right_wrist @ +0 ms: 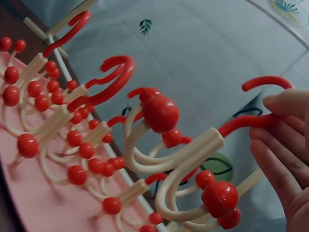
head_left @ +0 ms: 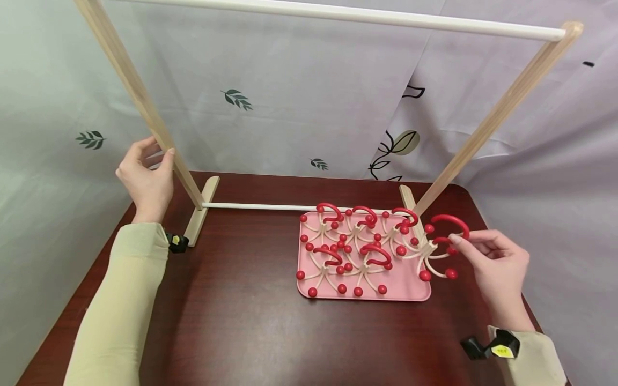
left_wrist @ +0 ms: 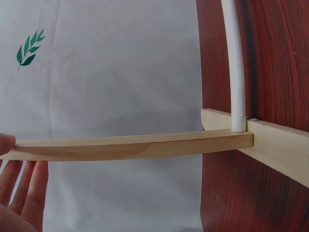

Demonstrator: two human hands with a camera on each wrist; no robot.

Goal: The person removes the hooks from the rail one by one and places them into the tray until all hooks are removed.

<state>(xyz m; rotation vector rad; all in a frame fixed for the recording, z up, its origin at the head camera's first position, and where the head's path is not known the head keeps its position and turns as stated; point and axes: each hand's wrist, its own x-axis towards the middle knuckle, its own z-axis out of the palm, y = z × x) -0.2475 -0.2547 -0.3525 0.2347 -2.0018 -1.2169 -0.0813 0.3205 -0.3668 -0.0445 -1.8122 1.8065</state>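
Observation:
My left hand (head_left: 148, 174) grips the left wooden post (head_left: 137, 96) of a standing rack, thumb on one side and fingers on the other. In the left wrist view the post (left_wrist: 125, 147) runs between the thumb and fingers. My right hand (head_left: 499, 265) pinches the red hook of a multi-armed hanger (head_left: 427, 249) with cream arms and red ball tips. That hanger (right_wrist: 193, 152) is held up over the right edge of a pink tray (head_left: 405, 284). Several matching hangers (head_left: 364, 262) stand on the tray with their red hooks upward.
A white top bar (head_left: 338, 13) joins the rack's left post and right post (head_left: 497, 120). Its lower white bar (head_left: 256, 206) passes just behind the tray. Wooden feet (head_left: 195, 228) rest on the dark red table (head_left: 232, 311). A pale patterned curtain (head_left: 289, 96) hangs behind.

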